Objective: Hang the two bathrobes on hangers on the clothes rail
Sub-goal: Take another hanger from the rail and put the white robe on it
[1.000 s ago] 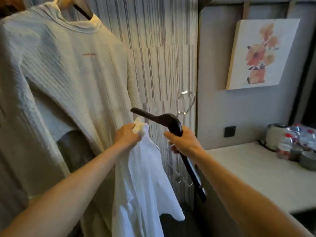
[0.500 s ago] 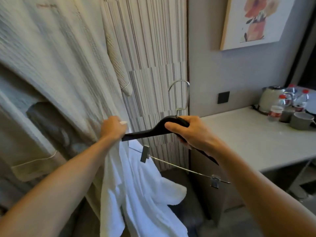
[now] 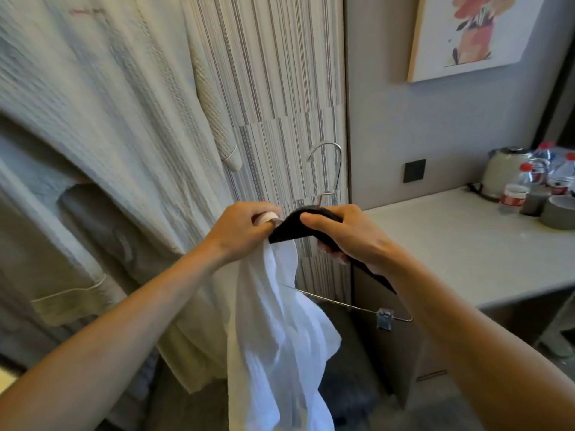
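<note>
My right hand [image 3: 348,234] grips a black hanger [image 3: 287,228] at its middle, just below the metal hook [image 3: 329,169]. The hanger's wire clip bar [image 3: 357,307] hangs beneath it. My left hand [image 3: 242,231] is closed on the top edge of a white bathrobe [image 3: 280,337], right against the hanger's left arm. That arm's tip is hidden by my hand and the cloth. The robe droops below both hands. A cream waffle bathrobe [image 3: 102,126] hangs at the left; its hanger and the rail are out of view.
A striped wall panel [image 3: 273,73] stands behind the hands. To the right is a light countertop [image 3: 451,244] with a kettle [image 3: 505,169], water bottles [image 3: 529,178] and cups [image 3: 560,211]. A framed flower picture [image 3: 476,32] hangs above it.
The view has dropped from the hung robe's collar. My right hand turned the hanger hook-up and brought it to my left hand, where the white robe now covers the hanger's left end.
</note>
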